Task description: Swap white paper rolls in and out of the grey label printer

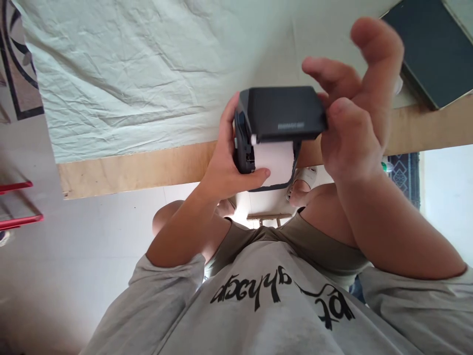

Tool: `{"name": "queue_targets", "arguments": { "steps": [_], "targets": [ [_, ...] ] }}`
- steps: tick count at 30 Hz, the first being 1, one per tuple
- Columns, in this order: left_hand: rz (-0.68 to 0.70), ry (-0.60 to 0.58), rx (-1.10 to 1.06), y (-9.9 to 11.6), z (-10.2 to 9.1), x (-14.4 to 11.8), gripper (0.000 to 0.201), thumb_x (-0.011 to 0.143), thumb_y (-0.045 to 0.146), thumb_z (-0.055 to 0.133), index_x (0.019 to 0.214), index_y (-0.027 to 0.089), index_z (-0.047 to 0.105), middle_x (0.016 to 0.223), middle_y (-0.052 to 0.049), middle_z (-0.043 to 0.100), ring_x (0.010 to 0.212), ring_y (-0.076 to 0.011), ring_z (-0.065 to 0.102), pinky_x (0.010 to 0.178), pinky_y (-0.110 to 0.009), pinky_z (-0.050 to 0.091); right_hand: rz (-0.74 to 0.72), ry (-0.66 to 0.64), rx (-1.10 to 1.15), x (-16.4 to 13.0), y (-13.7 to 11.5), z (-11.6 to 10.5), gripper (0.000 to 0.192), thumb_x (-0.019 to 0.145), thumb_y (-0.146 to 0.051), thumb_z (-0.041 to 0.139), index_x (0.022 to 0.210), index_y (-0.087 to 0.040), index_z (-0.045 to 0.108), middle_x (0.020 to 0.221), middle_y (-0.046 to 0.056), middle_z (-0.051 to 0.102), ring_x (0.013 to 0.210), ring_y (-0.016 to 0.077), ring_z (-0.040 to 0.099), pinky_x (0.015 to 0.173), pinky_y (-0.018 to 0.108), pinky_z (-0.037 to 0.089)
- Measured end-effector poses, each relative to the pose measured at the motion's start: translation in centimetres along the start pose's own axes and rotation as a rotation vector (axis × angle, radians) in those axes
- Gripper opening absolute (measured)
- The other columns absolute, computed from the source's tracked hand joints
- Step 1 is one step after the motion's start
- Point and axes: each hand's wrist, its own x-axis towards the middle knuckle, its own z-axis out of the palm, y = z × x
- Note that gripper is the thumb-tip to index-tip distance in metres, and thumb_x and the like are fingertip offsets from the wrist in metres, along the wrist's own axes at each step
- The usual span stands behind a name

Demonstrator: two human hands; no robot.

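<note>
A small black printer is held up at the table's front edge, its lid raised. Inside it sits a roll of white paper. My left hand wraps round the printer's left side, the thumb lying across the paper. At the lid's right edge, my right hand grips with the thumb and a finger partly hidden behind the lid. Its other fingers stick out, bent and apart.
A pale green cloth covers the table, with a bare wooden edge in front. A dark flat rectangular object lies at the right. Red bars show at the far left. Below are my legs and a wooden stool rung.
</note>
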Motion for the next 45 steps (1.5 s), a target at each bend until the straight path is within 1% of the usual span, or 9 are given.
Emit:
{"name": "queue_targets", "arguments": {
  "steps": [4, 10, 12, 19, 24, 28, 32, 36, 45],
  "targets": [
    [0.035, -0.046, -0.125, -0.5, 0.1, 0.1, 0.109, 0.041, 0.026, 0.077, 0.13, 0.034, 0.015, 0.123, -0.004, 0.041, 0.117, -0.0254, 0.044, 0.094, -0.037, 0.044, 0.096, -0.157, 0.236, -0.4, 0.4, 0.2, 0.045, 0.079, -0.042, 0.04, 0.12, -0.026, 0.033, 0.126, 0.001, 0.038, 0.117, 0.0127, 0.042, 0.101, 0.03, 0.041],
    [-0.057, 0.076, -0.184, 0.5, 0.7, -0.5, 0.05, 0.067, 0.036, 0.064, 0.111, 0.026, 0.043, 0.114, -0.002, 0.051, 0.109, -0.0212, 0.052, 0.092, -0.033, 0.047, 0.028, -0.334, 0.032, -0.3, 0.7, 0.5, 0.06, 0.07, -0.044, 0.056, 0.121, -0.024, 0.032, 0.117, 0.004, 0.043, 0.102, 0.0124, 0.047, 0.09, 0.03, 0.046],
    [-0.075, 0.093, -0.186, 0.7, 0.9, -0.5, 0.046, 0.066, 0.039, 0.065, 0.106, 0.024, 0.047, 0.108, -0.002, 0.055, 0.106, -0.0215, 0.054, 0.089, -0.033, 0.048, -0.009, -0.359, 0.021, -0.1, 0.7, 0.4, 0.061, 0.07, -0.047, 0.055, 0.121, -0.024, 0.031, 0.116, 0.004, 0.042, 0.1, 0.0122, 0.047, 0.089, 0.03, 0.046],
    [-0.14, 0.104, -0.233, 1.7, 1.3, 0.6, 0.048, 0.061, 0.041, 0.065, 0.104, 0.025, 0.05, 0.096, -0.001, 0.06, 0.107, -0.022, 0.053, 0.085, -0.028, 0.048, -0.071, -0.29, -0.033, -0.2, 1.0, 0.2, 0.064, 0.067, -0.043, 0.06, 0.12, -0.022, 0.032, 0.117, 0.003, 0.042, 0.1, 0.0089, 0.046, 0.082, 0.023, 0.046],
    [-0.125, 0.091, -0.374, 2.5, 0.6, 1.3, 0.028, 0.075, 0.036, 0.034, 0.087, 0.021, 0.054, 0.09, -0.002, 0.059, 0.109, -0.0198, 0.052, 0.084, -0.03, 0.047, -0.051, -0.243, -0.019, 0.1, 0.3, 1.0, 0.054, 0.072, -0.045, 0.053, 0.119, -0.026, 0.033, 0.118, 0.0, 0.041, 0.102, 0.0081, 0.046, 0.08, 0.021, 0.048],
    [-0.169, 0.16, -0.342, 3.0, -0.2, 1.0, 0.025, 0.081, 0.035, 0.037, 0.086, 0.021, 0.058, 0.081, -0.003, 0.059, 0.11, -0.0183, 0.05, 0.093, -0.029, 0.041, -0.06, -0.216, -0.028, 0.6, -0.6, 1.8, 0.047, 0.077, -0.044, 0.047, 0.117, -0.027, 0.031, 0.119, -0.001, 0.04, 0.104, 0.0062, 0.047, 0.089, 0.021, 0.046],
    [-0.135, 0.243, -0.4, 2.6, 0.0, 0.6, 0.038, 0.085, 0.042, 0.029, 0.091, 0.021, 0.059, 0.092, -0.006, 0.061, 0.106, -0.0177, 0.051, 0.09, -0.027, 0.041, -0.082, -0.233, -0.157, 0.7, -0.8, 2.5, 0.049, 0.08, -0.045, 0.04, 0.121, -0.022, 0.025, 0.125, 0.002, 0.036, 0.113, 0.0069, 0.042, 0.101, 0.024, 0.04],
    [-0.174, 0.277, -0.437, 2.5, 0.5, 0.5, 0.037, 0.085, 0.041, 0.029, 0.086, 0.019, 0.059, 0.081, -0.005, 0.059, 0.098, -0.0168, 0.055, 0.081, -0.027, 0.045, -0.144, -0.186, -0.294, 0.6, -0.4, 3.0, 0.062, 0.079, -0.046, 0.04, 0.125, -0.008, 0.023, 0.134, 0.013, 0.024, 0.127, 0.012, 0.028, 0.113, 0.029, 0.028],
    [-0.198, 0.257, -0.55, 2.9, 0.0, 0.7, 0.032, 0.083, 0.019, 0.026, 0.065, 0.014, 0.053, 0.066, -0.001, 0.049, 0.062, -0.0057, 0.05, 0.066, -0.021, 0.045, -0.246, -0.248, -0.239, 0.4, 0.1, 2.8, 0.06, 0.077, -0.044, 0.041, 0.128, -0.019, 0.02, 0.132, 0.006, 0.025, 0.128, 0.0128, 0.028, 0.112, 0.031, 0.029]
  ]
}}
